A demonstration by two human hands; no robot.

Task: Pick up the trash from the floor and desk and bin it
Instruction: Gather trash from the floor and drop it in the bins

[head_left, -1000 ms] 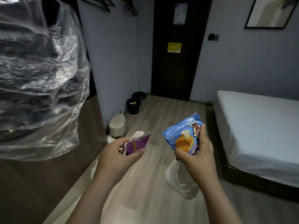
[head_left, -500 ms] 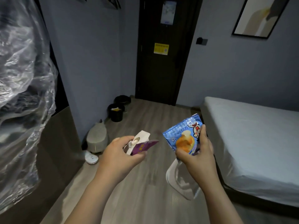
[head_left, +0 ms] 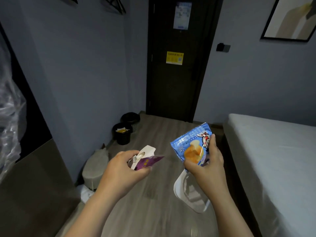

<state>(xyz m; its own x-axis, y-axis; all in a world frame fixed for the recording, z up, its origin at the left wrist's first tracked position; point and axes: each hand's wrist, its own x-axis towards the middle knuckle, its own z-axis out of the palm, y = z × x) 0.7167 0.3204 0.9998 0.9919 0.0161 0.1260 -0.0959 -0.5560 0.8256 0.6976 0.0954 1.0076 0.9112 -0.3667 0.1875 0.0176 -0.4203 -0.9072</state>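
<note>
At lower centre of the frame, the left hand (head_left: pixel 123 168) gripped a purple wrapper (head_left: pixel 149 162) and a white paper scrap (head_left: pixel 146 151); their print was illegible. The right hand (head_left: pixel 207 168) pinched a blue snack packet (head_left: pixel 189 144) bearing a cartoon figure, with a clear plastic tray (head_left: pixel 189 194) hanging beneath. A black bin (head_left: pixel 122 135) stood left of centre. The yellow door label (head_left: pixel 174 58) read "Wi-Fi".

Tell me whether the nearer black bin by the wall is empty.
No, the nearer black bin holds a yellow and white scrap that shows at its mouth.
</note>
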